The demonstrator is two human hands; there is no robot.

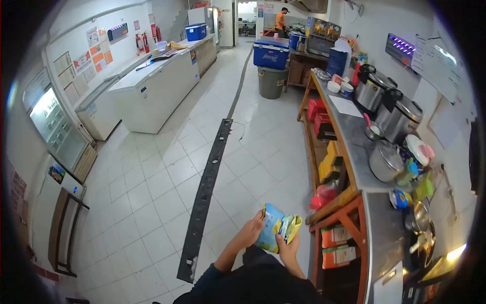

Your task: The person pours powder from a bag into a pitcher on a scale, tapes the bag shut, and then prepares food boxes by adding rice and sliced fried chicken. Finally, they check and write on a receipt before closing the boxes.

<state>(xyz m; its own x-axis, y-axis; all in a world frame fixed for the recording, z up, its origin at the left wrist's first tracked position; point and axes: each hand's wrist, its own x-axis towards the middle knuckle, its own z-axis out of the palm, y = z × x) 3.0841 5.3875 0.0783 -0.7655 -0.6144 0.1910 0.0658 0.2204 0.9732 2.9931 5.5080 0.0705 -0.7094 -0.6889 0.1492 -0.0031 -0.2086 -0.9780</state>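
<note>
A blue and yellow plastic packet [271,225] is held in front of my body, above the tiled floor. My left hand [250,232] grips its left edge, fingers closed round the side. On the lower right, my right hand [288,249] pinches the packet with the thumb lying across its front. The packet's right end looks crumpled or folded over, showing yellow and green print. What is inside it cannot be seen.
To my right runs a steel-topped counter [349,126] with rice cookers [402,116], a lidded pot [386,161] and bowls. A dark drain grate [207,197] crosses the floor. White chest freezers [157,91] stand left. Ahead, a blue cooler [271,54] sits on a grey bin [272,83]; a person [281,23] stands beyond.
</note>
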